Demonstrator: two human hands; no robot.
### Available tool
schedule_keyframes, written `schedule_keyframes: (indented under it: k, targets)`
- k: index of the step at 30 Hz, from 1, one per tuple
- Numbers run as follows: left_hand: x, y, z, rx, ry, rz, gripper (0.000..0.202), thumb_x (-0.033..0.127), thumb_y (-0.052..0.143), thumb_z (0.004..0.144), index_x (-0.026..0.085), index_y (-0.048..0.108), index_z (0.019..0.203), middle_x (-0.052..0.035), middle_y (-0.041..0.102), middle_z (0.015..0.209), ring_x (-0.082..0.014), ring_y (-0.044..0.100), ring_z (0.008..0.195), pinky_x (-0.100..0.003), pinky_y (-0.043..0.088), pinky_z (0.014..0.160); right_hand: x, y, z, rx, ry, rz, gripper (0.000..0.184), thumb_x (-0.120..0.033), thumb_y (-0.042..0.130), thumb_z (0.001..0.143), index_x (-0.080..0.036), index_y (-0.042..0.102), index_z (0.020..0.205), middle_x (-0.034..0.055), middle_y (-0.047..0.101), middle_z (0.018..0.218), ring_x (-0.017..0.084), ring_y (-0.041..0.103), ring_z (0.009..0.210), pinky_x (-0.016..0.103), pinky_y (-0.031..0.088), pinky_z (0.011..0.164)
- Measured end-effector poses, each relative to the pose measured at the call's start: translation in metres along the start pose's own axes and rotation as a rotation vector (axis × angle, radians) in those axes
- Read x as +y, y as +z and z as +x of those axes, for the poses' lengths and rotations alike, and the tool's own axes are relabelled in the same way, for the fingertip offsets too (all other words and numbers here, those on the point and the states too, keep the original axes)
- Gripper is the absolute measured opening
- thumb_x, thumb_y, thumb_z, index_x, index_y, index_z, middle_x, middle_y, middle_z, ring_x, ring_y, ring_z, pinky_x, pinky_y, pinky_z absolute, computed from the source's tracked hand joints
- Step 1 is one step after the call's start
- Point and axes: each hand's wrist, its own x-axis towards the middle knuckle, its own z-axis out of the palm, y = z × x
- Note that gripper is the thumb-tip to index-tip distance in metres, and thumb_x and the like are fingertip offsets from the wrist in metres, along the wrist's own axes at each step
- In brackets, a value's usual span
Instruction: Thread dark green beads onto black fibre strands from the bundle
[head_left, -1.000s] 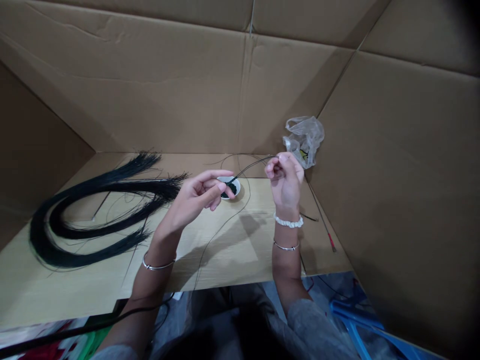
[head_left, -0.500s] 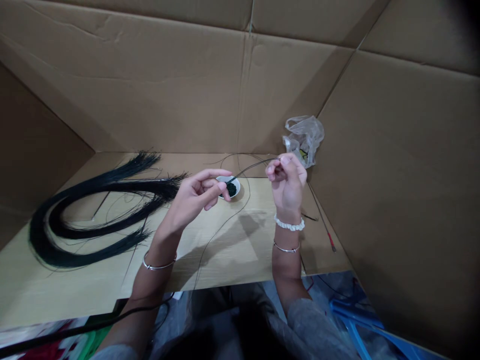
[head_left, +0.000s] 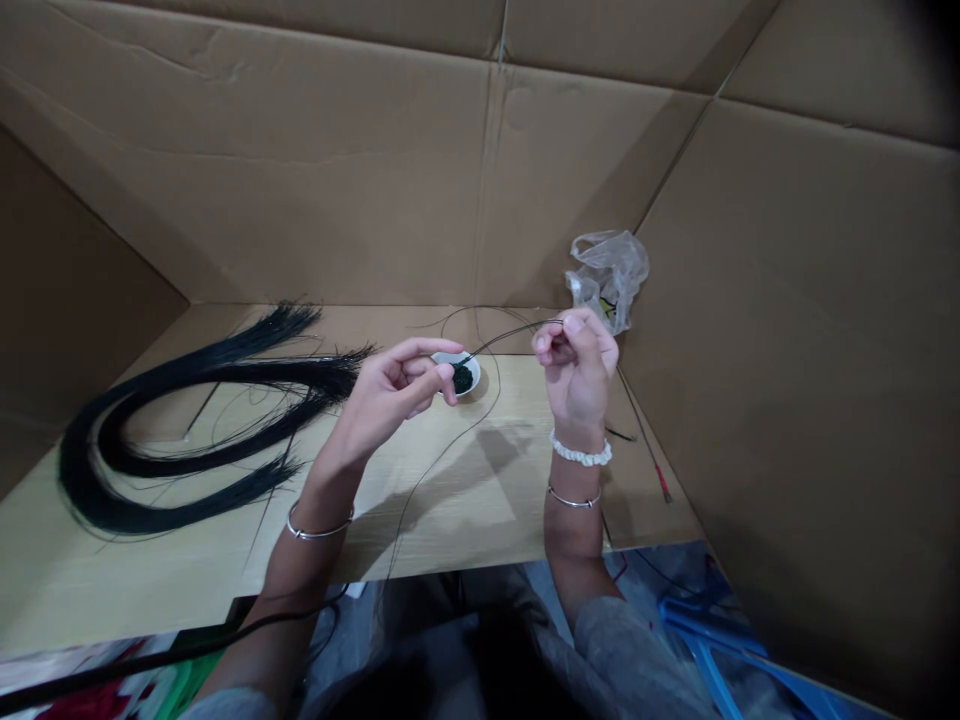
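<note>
Between my two hands runs a short bowed length of thin dark wire [head_left: 506, 334], looking doubled along part of it. My left hand [head_left: 391, 392] pinches its left end between thumb and fingers. At the other end, my right hand [head_left: 579, 366], palm turned up, grips the wire between thumb and index finger. Just behind my left fingertips stands a small white bowl [head_left: 475, 367] holding tiny dark green pieces [head_left: 462, 379], too small to make out; my fingers partly cover it. A longer loose wire [head_left: 442, 453] curves across the table below.
Thick bundles of dark wire [head_left: 82, 470] lie curved on the left of the table [head_left: 450, 530]. A crumpled clear plastic bag [head_left: 619, 265] sits at the back right, a thin tool with a red end [head_left: 661, 482] nearer. Cardboard walls [head_left: 337, 180] enclose the back and sides.
My right hand has shifted very slightly to the right with the wire still pinched. My left hand has hardly moved.
</note>
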Motion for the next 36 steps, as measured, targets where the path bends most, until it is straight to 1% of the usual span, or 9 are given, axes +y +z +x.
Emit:
schedule_keyframes:
  k: [6,9,16,20,26,30,33,36]
  targets:
    - [0.001,0.000,-0.001,0.012,0.001,0.001,0.028,0.032,0.072,0.091,0.017,0.072,0.114,-0.0013,0.067,0.066,-0.0067,0.032,0.048,-0.023,0.021,0.046,-0.002,0.001,-0.001,0.006,0.008,-0.034,0.025,-0.045,0.072,0.084,-0.024,0.060,0.074,-0.0032,0.061,0.064,0.011,0.055,0.057,0.026,0.044,0.053]
    - [0.001,-0.001,-0.001,0.011,0.007,-0.003,0.026,0.031,0.071,0.091,0.017,0.073,0.114,-0.0011,0.067,0.065,-0.0064,0.031,0.048,-0.023,0.021,0.046,-0.002,0.001,-0.002,-0.011,0.002,0.001,0.023,-0.042,0.072,0.085,-0.024,0.061,0.074,-0.0033,0.061,0.064,0.010,0.057,0.058,0.025,0.044,0.054]
    - [-0.001,-0.001,0.000,0.005,0.015,-0.005,0.027,0.031,0.072,0.092,0.016,0.073,0.115,-0.0012,0.067,0.065,-0.0057,0.030,0.049,-0.021,0.021,0.046,-0.003,0.001,-0.002,-0.015,-0.019,0.049,0.024,-0.041,0.074,0.084,-0.023,0.062,0.073,-0.0042,0.062,0.063,0.008,0.056,0.056,0.023,0.044,0.052]
    - [-0.001,-0.001,0.000,-0.003,0.015,-0.019,0.026,0.029,0.072,0.092,0.016,0.073,0.114,-0.0013,0.067,0.066,-0.0053,0.031,0.048,-0.021,0.022,0.046,-0.002,0.000,-0.001,0.001,-0.005,0.024,0.025,-0.042,0.074,0.083,-0.023,0.061,0.073,-0.0039,0.061,0.063,0.009,0.055,0.056,0.023,0.044,0.052]
    - [-0.004,-0.002,0.000,-0.011,0.022,-0.072,0.030,0.037,0.062,0.099,0.015,0.075,0.115,-0.0049,0.069,0.071,-0.0058,0.031,0.048,-0.023,0.021,0.046,0.003,-0.001,0.002,0.008,0.010,0.016,0.025,-0.043,0.072,0.083,-0.023,0.060,0.074,-0.0037,0.060,0.064,0.009,0.053,0.056,0.024,0.042,0.053]
    - [-0.006,-0.003,0.000,-0.025,0.031,-0.109,0.035,0.038,0.054,0.103,0.013,0.075,0.114,-0.0078,0.070,0.073,-0.0064,0.032,0.048,-0.024,0.020,0.046,0.005,-0.003,0.004,-0.006,0.012,0.033,0.023,-0.041,0.072,0.084,-0.023,0.061,0.075,-0.0037,0.061,0.065,0.008,0.053,0.056,0.023,0.042,0.054]
    - [-0.007,-0.004,0.000,-0.036,0.030,-0.110,0.035,0.038,0.054,0.103,0.013,0.075,0.114,-0.0079,0.070,0.073,-0.0062,0.032,0.048,-0.024,0.021,0.047,0.007,-0.003,0.005,-0.005,0.015,0.001,0.025,-0.044,0.071,0.085,-0.023,0.060,0.076,-0.0036,0.060,0.066,0.008,0.052,0.056,0.024,0.042,0.054]
    - [-0.007,-0.003,0.000,-0.020,0.018,-0.084,0.033,0.039,0.057,0.102,0.015,0.077,0.112,-0.0065,0.069,0.071,-0.0060,0.032,0.049,-0.023,0.021,0.047,0.007,-0.003,0.005,0.007,0.017,-0.011,0.027,-0.046,0.071,0.084,-0.024,0.059,0.075,-0.0032,0.059,0.066,0.009,0.053,0.056,0.024,0.042,0.052]
